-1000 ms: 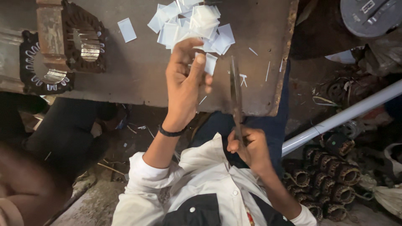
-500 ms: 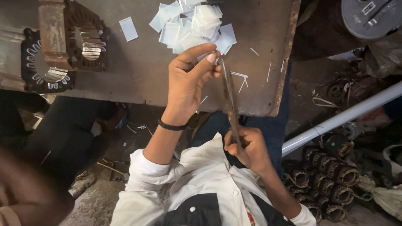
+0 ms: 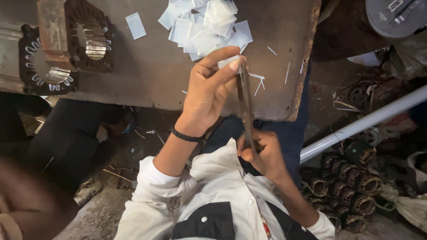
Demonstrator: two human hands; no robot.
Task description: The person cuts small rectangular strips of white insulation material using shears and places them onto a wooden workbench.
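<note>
White paper slip (image 3: 227,61) sits pinched between thumb and fingertips of the left hand (image 3: 209,91), held just above the near edge of the bench (image 3: 147,80). Long dark scissors (image 3: 246,104) meet it, blades nearly together along its edge, handles gripped in the curled right hand (image 3: 262,153) down by the lap. Trimming looks to be the step in hand; a clean cut calls for keeping the slip steady. Beyond lies a heap of cut white slips (image 3: 204,26), and two slotted metal stators (image 3: 66,44) sit at left.
</note>
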